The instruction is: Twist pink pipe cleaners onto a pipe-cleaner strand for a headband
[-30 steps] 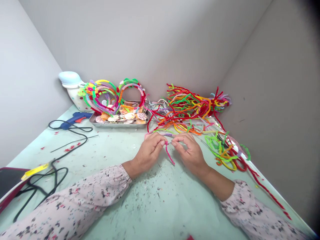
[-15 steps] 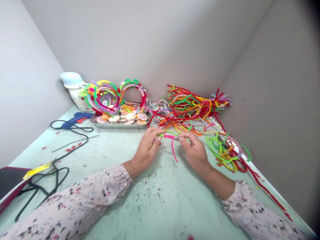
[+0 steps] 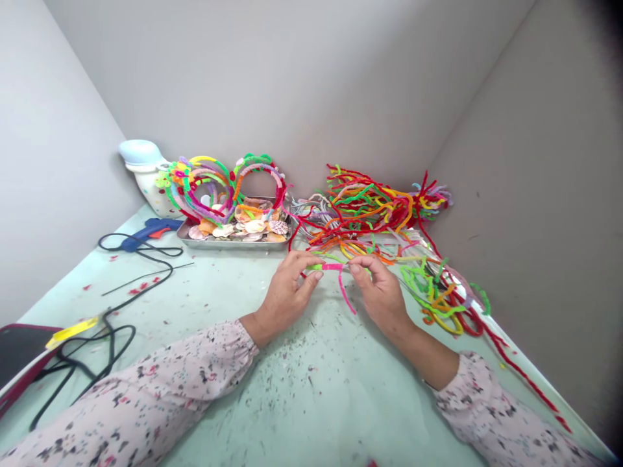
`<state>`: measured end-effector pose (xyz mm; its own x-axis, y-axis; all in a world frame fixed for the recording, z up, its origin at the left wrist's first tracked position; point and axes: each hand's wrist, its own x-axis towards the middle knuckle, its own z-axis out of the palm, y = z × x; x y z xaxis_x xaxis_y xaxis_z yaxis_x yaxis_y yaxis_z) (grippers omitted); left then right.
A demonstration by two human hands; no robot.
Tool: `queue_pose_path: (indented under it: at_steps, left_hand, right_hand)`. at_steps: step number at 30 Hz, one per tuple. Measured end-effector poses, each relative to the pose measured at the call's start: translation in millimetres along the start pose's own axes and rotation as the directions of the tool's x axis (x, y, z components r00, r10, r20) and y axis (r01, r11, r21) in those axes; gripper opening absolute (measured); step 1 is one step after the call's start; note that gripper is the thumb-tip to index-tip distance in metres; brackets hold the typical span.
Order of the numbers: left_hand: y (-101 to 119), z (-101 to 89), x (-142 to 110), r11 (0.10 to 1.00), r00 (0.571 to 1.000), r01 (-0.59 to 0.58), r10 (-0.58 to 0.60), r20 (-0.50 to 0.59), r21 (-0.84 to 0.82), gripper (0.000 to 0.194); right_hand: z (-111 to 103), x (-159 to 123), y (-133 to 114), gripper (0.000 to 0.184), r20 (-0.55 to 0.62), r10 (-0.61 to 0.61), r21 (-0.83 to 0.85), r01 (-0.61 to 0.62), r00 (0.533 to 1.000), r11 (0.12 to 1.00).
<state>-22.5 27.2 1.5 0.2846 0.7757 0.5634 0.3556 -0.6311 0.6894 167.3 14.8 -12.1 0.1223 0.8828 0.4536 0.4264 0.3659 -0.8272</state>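
My left hand (image 3: 287,297) and my right hand (image 3: 380,295) hold a short pink and green pipe cleaner (image 3: 331,266) stretched between their fingertips above the pale green table. A pink end of it (image 3: 346,292) hangs down, curving towards me between the hands. Behind my left hand lies a metal tray of seashells (image 3: 233,239), with pipe-cleaner hoops (image 3: 219,185) stacked at its back. A tangled heap of multicoloured pipe cleaners (image 3: 365,214) lies just beyond my right hand, and looser green, yellow and red ones (image 3: 433,301) lie to its right.
A blue hot glue gun (image 3: 150,229) with a black cord (image 3: 136,275) lies at the left, near a yellow strip (image 3: 72,332) and a dark red-edged case (image 3: 19,363). A white and pale blue container (image 3: 143,175) stands in the corner. Grey walls bound the back and right, and scraps litter the table.
My hands have moved slightly closer to the pipe cleaner's middle, and its pink tail now hangs further right. Both hands still hold it, and the green section shows more clearly than a second ago.
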Motion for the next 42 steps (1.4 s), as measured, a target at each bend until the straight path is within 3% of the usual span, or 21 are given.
queue_pose_path:
  at_steps: [6, 23, 32, 42]
  left_hand:
    - [2, -1.6, -1, 0.999, 1.0, 0.023, -0.023, 0.008, 0.029, 0.014]
    - [3, -1.3, -1, 0.999, 0.999, 0.021, -0.022, 0.028, 0.024, 0.009]
    - [11, -3.0, -4, 0.998, 0.996, -0.032, 0.026, 0.087, 0.057, 0.014]
    - [10, -2.9, -2, 0.997, 0.989, -0.036, 0.027, 0.147, 0.063, 0.021]
  right_hand:
    - [0, -1, -6, 0.016, 0.034, -0.075, -0.047, 0.077, 0.997, 0.996]
    - [0, -2, -5, 0.012, 0.079, -0.129, -0.057, 0.134, 0.988, 0.989]
    - [1, -3, -11, 0.006, 0.147, -0.279, -0.075, 0.292, 0.949, 0.954]
    - [1, -3, -11, 0.007, 0.169, -0.32, -0.096, 0.338, 0.932, 0.936]
